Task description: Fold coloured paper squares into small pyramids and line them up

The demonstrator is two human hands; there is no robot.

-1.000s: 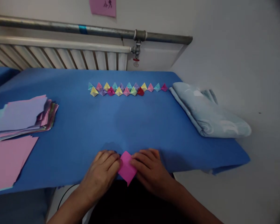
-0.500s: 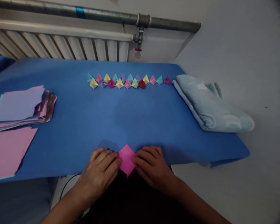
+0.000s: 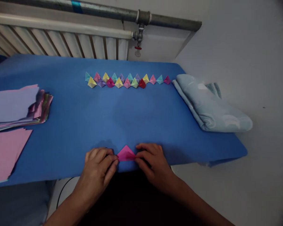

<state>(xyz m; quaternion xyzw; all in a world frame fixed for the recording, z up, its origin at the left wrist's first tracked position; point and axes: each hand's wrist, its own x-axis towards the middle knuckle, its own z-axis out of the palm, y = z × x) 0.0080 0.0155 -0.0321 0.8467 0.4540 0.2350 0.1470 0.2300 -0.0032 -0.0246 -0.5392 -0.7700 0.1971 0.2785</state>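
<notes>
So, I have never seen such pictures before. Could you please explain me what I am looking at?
Of course. There is no machine here: a person works with two bare hands. One camera, worn on the head, looks forward and down, so you see roughly what they see. The left hand and the right hand each hold one side of a bright pink paper, which has a triangular shape. It is near the front edge of a blue-covered table. Farther back are small folded paper pieces in two rows. A paper stack and pink sheets lie at left, a folded cloth at right. Behind is a radiator.
</notes>
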